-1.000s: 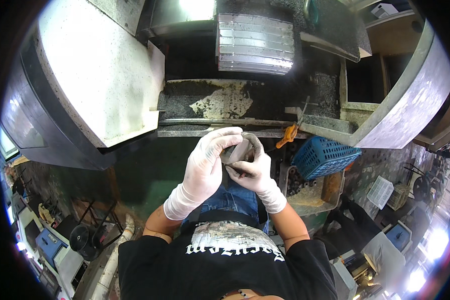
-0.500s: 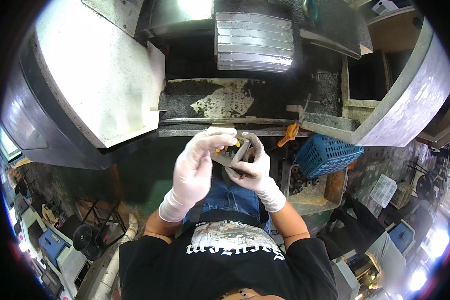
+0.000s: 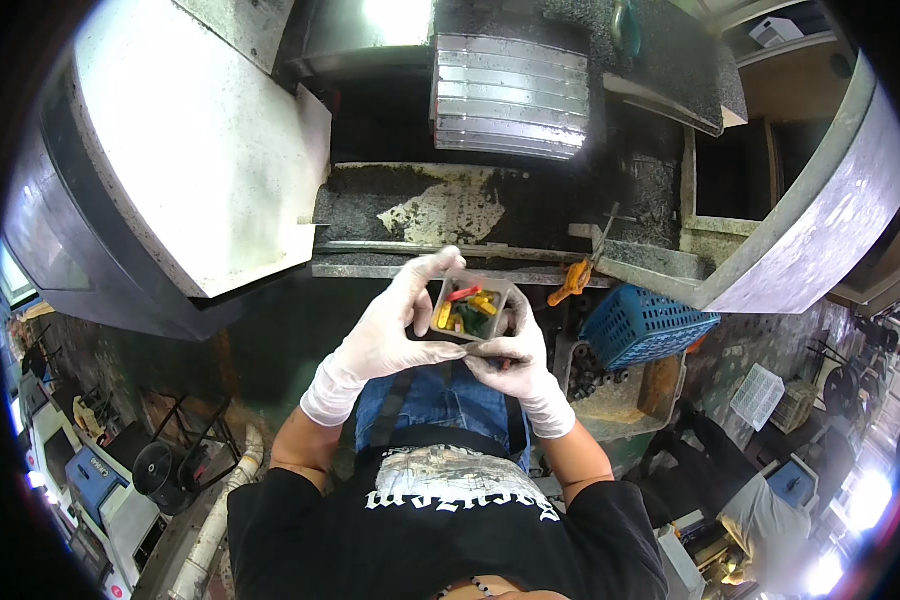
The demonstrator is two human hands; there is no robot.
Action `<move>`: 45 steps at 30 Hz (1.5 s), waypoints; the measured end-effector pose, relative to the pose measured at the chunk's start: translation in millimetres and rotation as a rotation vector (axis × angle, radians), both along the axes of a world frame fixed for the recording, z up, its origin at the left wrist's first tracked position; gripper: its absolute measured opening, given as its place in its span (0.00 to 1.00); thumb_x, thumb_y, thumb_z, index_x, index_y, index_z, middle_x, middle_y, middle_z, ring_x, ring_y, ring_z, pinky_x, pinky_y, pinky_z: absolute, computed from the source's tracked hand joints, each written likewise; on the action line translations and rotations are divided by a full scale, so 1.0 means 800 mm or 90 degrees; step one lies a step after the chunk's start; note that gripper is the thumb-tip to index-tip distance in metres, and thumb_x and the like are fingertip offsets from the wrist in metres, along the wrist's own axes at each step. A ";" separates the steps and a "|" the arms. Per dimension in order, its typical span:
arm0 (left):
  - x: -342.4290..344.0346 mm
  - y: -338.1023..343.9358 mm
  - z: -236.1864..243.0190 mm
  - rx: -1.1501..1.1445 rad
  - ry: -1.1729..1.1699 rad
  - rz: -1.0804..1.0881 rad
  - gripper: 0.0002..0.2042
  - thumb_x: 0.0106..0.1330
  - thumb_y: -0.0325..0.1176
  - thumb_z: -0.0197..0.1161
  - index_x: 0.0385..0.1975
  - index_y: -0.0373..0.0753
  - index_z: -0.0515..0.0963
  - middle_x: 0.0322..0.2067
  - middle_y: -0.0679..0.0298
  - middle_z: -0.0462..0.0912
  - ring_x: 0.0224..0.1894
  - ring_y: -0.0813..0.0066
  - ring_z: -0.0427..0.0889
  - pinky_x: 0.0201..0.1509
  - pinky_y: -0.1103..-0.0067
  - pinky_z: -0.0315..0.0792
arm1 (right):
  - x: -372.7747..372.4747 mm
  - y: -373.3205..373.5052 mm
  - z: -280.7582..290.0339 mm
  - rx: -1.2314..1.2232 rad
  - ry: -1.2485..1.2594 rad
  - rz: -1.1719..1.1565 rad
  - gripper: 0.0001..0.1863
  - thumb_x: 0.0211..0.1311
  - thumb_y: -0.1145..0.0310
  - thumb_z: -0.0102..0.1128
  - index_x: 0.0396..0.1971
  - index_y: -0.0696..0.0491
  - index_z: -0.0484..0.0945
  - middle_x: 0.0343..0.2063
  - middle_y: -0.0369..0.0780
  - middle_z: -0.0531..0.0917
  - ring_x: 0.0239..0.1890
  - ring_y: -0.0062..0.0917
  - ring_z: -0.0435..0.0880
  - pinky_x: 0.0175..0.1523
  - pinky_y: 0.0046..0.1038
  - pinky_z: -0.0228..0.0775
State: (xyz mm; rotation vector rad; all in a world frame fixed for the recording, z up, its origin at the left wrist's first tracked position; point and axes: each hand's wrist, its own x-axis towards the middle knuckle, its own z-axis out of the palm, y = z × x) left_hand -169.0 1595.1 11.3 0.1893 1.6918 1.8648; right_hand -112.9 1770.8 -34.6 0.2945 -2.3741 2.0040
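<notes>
Both of my hands wear white gloves and are raised in front of my waist, around a small clear plastic box point(image 3: 503, 290). Red, yellow and green small pieces point(image 3: 467, 312) lie inside it; what they are I cannot make out. My right hand point(image 3: 515, 360) grips the box from the right and near side, with something small and reddish-dark partly hidden in its fingers. On the left side my left hand point(image 3: 395, 325) cups the box, forefinger raised by its far corner. The left thumb reaches along the near edge to the right hand's fingers.
Beyond my hands is a dirty machine bed with a metal rail point(image 3: 450, 250) and a ribbed metal block point(image 3: 510, 95). An orange-handled tool point(image 3: 570, 283) hangs at the rail's right. A blue basket point(image 3: 635, 325) sits above a tray point(image 3: 620, 405) of dark parts. White machine panel point(image 3: 205, 150) stands left.
The box has tipped so its contents now show. My left hand has lowered and turned, its thumb coming round to the near edge. My right hand still holds the box.
</notes>
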 end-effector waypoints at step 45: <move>-0.076 0.034 -0.238 -0.575 0.231 0.008 0.33 0.39 0.41 0.65 0.47 0.37 0.61 0.45 0.54 0.66 0.46 0.59 0.68 0.46 0.74 0.64 | -0.024 0.047 -0.010 -0.367 -0.452 -0.345 0.05 0.46 0.76 0.57 0.26 0.57 0.74 0.19 0.27 0.72 0.18 0.05 0.63 0.24 0.07 0.52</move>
